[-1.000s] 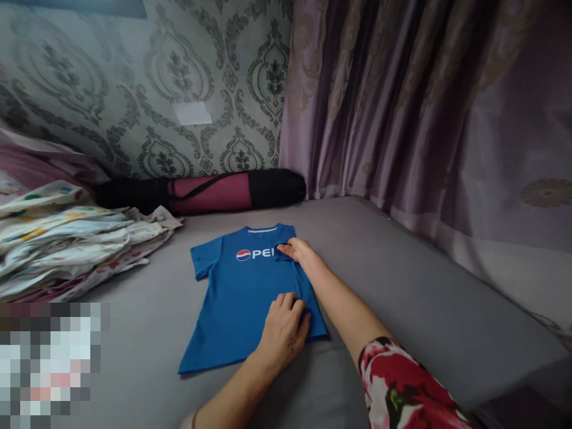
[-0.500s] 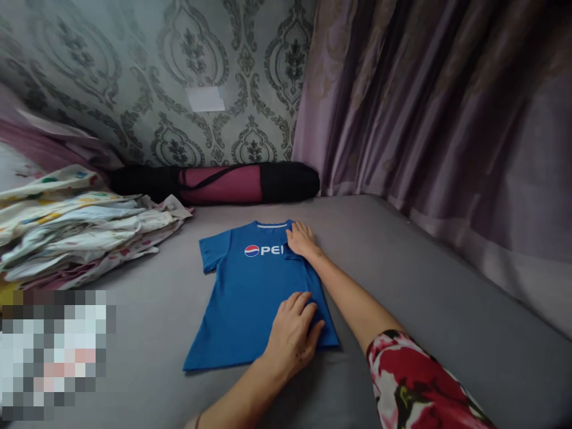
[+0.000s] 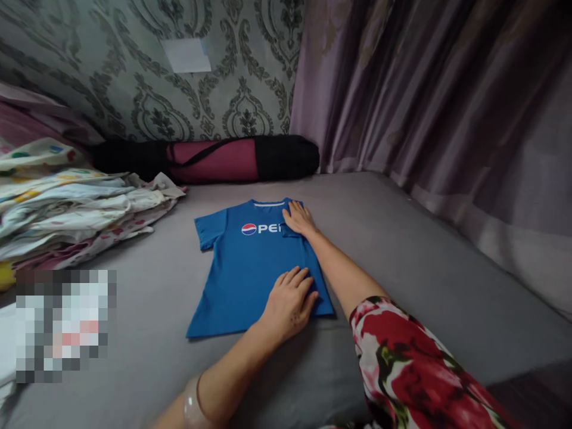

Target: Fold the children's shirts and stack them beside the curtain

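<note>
A blue T-shirt (image 3: 243,268) with a white collar band and a Pepsi-style print lies spread on the grey sheet. Its left sleeve lies flat, while the right one is folded inward over the end of the lettering. My right hand (image 3: 300,218) rests on the right shoulder, fingers extended, touching the folded sleeve. Nearer me, my left hand (image 3: 290,301) lies on the lower right part of the shirt with its fingers outstretched. A clear bangle (image 3: 193,405) is on my left wrist.
A pile of patterned cloth (image 3: 89,208) sits at the left, with a pixelated patch in front of it. A black and maroon long bag (image 3: 214,161) lies against the wallpapered wall. Purple curtains (image 3: 402,89) hang along the right. The grey sheet (image 3: 424,268) covers the bed.
The view has tilted down a little, so everything sits higher in the picture. Both hands stay on the shirt in nearly the same places. The bangle has come into view.
</note>
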`<state>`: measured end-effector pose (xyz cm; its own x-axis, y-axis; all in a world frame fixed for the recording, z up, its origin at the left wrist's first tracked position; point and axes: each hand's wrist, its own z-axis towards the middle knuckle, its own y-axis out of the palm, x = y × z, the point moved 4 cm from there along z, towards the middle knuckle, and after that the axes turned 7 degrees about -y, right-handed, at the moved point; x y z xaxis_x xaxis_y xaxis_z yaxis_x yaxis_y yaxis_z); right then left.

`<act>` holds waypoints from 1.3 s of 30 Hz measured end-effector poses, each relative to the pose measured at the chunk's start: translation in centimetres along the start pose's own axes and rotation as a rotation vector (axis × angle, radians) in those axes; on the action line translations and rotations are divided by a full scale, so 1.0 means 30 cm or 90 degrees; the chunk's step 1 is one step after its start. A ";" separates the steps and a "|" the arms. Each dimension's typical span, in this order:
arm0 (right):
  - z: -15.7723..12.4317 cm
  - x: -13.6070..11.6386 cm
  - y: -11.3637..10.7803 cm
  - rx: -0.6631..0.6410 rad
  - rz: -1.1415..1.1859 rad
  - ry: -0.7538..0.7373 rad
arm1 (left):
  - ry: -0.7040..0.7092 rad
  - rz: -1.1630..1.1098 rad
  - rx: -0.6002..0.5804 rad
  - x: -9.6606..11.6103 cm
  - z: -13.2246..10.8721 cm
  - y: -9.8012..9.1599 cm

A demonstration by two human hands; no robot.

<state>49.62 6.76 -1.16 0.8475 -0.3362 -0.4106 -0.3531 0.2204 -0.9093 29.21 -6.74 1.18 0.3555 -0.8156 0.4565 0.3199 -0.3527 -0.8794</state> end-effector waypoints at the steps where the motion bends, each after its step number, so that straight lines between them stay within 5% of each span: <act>1: -0.005 0.007 -0.014 -0.008 0.030 0.000 | -0.002 -0.022 0.010 -0.006 0.004 -0.008; 7: -0.176 0.018 -0.077 -0.007 0.019 -0.038 | -0.063 -0.114 0.081 -0.061 0.021 -0.031; 13: -0.404 -0.023 -0.016 -0.018 -0.106 -0.070 | -0.123 -0.112 0.134 -0.106 0.017 -0.034; 20: -0.425 -0.035 -0.002 -0.036 -0.110 -0.056 | -0.114 -0.115 0.136 -0.119 0.009 -0.029; 28: -0.601 -0.105 -0.005 -0.047 -0.082 -0.115 | -0.124 -0.093 0.132 -0.122 0.008 -0.030; 33: -0.618 -0.109 0.004 -0.048 -0.082 -0.105 | -0.134 -0.099 0.127 -0.122 0.010 -0.033; 39: -0.674 -0.152 -0.021 -0.068 -0.066 -0.145 | -0.187 -0.109 0.147 -0.169 0.008 -0.101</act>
<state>37.97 -10.37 -0.08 0.9445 -0.1340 -0.2999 -0.2892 0.0935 -0.9527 26.66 -1.42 1.57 0.5051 -0.5763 0.6425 0.5731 -0.3326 -0.7489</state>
